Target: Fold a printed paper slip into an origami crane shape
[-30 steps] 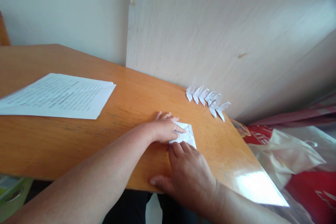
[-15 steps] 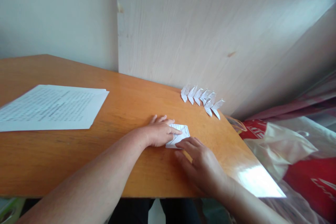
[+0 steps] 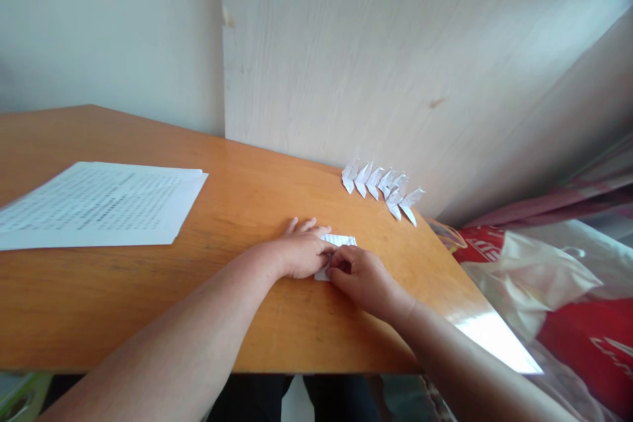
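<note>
A small folded piece of printed white paper [image 3: 342,240] lies on the orange wooden table [image 3: 247,204], mostly covered by both hands. My left hand [image 3: 301,250] rests flat on its left part, fingers stretched out and pressing it down. My right hand [image 3: 359,273] has its fingers curled and pinched on the paper's near right edge. Only the paper's far strip shows between the hands.
A row of several small folded paper pieces [image 3: 383,186] lies at the table's far edge against a pale wooden board [image 3: 395,66]. A stack of printed sheets [image 3: 103,201] lies at the left. Red and clear plastic bags [image 3: 544,277] sit off the table's right edge.
My right hand moved up from the table's near edge onto the folded paper and closed on it. The paper now shows less. My left hand stayed pressing it.
</note>
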`<action>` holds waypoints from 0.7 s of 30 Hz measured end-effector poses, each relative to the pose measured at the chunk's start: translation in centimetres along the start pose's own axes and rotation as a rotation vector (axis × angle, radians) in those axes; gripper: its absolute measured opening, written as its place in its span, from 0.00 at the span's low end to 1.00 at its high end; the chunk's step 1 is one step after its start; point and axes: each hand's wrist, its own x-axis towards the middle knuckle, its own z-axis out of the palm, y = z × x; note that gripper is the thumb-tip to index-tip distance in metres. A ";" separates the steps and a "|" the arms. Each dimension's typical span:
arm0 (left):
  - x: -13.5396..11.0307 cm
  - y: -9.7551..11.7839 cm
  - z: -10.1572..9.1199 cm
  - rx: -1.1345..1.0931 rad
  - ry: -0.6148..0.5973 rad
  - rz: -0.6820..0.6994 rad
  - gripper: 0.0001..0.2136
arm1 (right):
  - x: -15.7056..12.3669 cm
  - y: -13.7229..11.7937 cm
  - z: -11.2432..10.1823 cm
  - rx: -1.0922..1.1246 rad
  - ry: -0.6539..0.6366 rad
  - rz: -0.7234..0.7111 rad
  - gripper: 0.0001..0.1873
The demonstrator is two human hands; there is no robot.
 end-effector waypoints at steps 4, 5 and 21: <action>0.0 0.0 0.1 -0.016 0.005 0.010 0.20 | 0.5 0.2 0.0 -0.006 -0.062 0.035 0.04; -0.1 0.0 0.1 -0.023 0.004 0.012 0.20 | 0.6 0.2 0.0 -0.008 -0.074 0.041 0.03; -1.3 -0.6 -1.7 -0.035 -0.037 -0.024 0.33 | 0.9 0.0 -0.4 -0.097 -0.171 0.045 0.04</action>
